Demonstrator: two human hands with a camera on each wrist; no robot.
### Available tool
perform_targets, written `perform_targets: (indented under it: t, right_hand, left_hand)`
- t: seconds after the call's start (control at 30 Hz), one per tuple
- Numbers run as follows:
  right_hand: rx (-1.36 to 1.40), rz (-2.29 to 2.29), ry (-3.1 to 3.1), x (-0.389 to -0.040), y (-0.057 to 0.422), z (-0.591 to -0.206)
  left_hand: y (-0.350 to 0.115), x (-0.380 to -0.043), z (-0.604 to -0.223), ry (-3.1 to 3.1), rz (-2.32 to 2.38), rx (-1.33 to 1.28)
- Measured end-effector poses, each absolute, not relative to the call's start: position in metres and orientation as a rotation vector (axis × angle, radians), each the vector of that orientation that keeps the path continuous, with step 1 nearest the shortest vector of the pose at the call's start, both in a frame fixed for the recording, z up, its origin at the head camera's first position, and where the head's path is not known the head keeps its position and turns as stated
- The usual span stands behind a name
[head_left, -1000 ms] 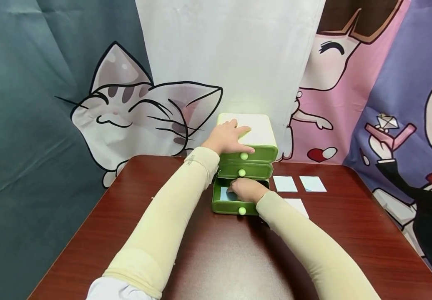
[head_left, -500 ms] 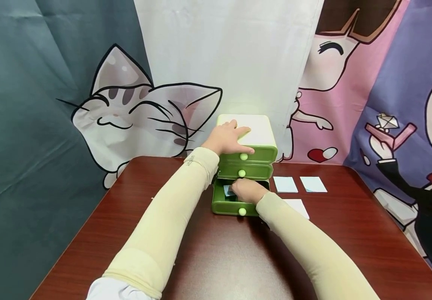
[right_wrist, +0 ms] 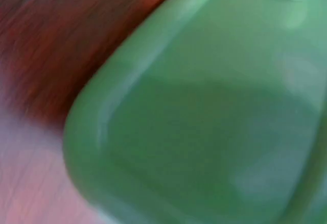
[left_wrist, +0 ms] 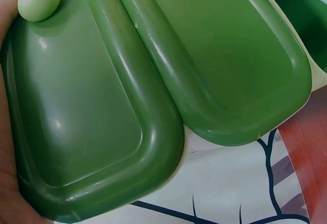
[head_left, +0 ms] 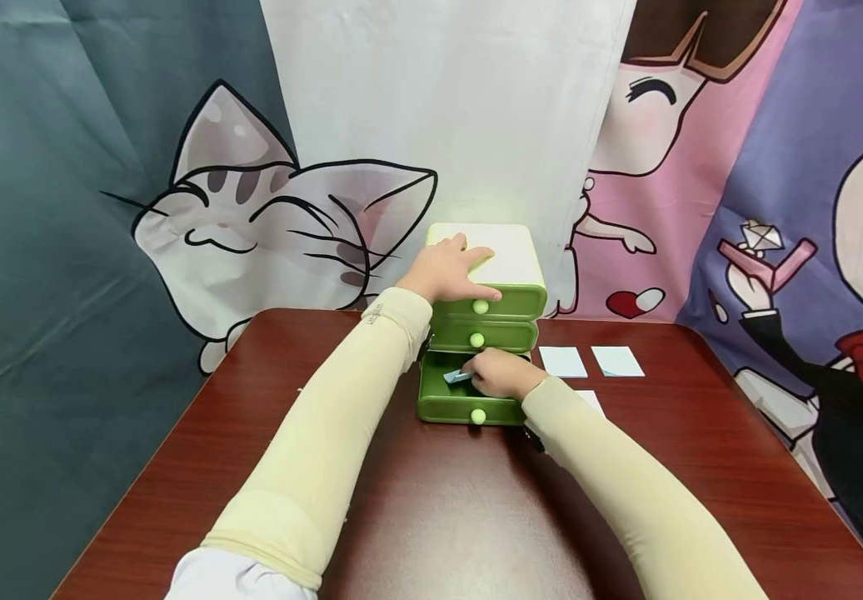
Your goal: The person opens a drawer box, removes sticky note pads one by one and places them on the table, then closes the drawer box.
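Note:
A small drawer cabinet (head_left: 516,254) with a white top and green drawers stands on the table. My left hand (head_left: 442,271) rests on its top with fingers spread, the thumb reaching over the top drawer's front near a round knob (head_left: 480,307). The bottom drawer (head_left: 442,410) is pulled out. Over its inside, my right hand (head_left: 502,373) pinches a light blue piece of paper (head_left: 456,377), which is tilted. In the left wrist view the upper drawer front (left_wrist: 76,112) fills the left side. The right wrist view has a blurred green drawer front (right_wrist: 204,142); the hand is outside it.
Two white paper squares lie to the cabinet's right, a nearer one (head_left: 563,362) and a farther one (head_left: 618,361). Another white paper (head_left: 591,400) is partly behind the right forearm. A printed cloth (head_left: 371,75) hangs behind the reddish-brown table (head_left: 431,517).
The blue paper has come up from lying flat in the bottom drawer and is tilted in my right fingers. The right hand has risen slightly. My left hand stays on the cabinet.

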State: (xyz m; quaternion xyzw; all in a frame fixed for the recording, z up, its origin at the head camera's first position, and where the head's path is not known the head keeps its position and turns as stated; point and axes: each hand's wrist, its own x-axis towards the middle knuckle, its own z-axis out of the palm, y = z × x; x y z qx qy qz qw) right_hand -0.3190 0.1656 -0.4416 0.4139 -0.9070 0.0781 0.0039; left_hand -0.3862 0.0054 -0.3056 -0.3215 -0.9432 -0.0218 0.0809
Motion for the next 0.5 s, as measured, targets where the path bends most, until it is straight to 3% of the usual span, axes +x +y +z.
perform_targets:
  t: [0.5]
  right_hand:
    - [1.327,0.311,-2.723,-0.295,0.199,-0.406]
  left_hand:
    - [0.003,-0.387,-0.306,-2.823,-0.058,-0.967]
